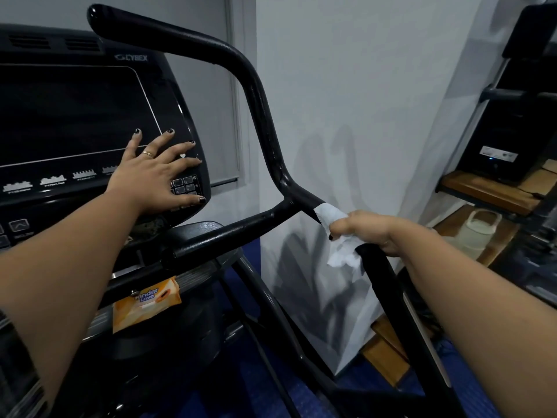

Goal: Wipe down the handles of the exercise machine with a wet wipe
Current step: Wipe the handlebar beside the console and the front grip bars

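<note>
One white wet wipe [334,224] is wrapped around the black handle [262,122] of the exercise machine, with the right hand [367,230] closed over it, fingers clamped on wipe and bar. The left hand [156,173] lies flat on the console [75,116], fingers spread apart. One orange wipe packet [147,303] sits below

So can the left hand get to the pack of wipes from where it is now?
Probably yes. The left hand lies flat and empty on the console, and the pack of wipes sits uncovered just below, nothing between them.
</note>
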A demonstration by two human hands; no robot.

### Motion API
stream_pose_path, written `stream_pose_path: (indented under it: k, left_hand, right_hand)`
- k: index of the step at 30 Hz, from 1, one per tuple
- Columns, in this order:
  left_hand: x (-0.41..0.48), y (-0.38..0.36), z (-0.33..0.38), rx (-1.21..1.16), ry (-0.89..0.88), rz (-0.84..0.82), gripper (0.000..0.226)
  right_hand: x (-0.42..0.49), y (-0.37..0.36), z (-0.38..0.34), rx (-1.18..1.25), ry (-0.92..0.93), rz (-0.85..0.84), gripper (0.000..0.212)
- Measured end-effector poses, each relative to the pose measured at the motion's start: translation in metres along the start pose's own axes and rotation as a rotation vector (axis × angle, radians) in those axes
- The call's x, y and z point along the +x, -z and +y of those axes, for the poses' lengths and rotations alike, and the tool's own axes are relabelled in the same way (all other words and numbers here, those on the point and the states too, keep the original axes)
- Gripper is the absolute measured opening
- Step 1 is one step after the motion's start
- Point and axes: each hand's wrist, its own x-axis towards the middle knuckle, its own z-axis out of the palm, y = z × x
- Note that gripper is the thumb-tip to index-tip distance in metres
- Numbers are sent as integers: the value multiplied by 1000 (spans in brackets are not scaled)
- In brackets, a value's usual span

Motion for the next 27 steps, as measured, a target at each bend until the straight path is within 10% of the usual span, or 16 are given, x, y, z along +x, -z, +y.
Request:
stream_pose_path:
  k: [10,18,27]
  left_hand:
    - [0,0,1,3,11,-8,85]
    - [0,1,2,3,13,4,90]
    - [0,0,4,18,17,-3,92]
  right_hand:
    - [-23,-18,52,-54,230,447,63]
    - [-54,-40,103,-353,460,642,15]
    - [-46,-55,101,-680,336,759,64]
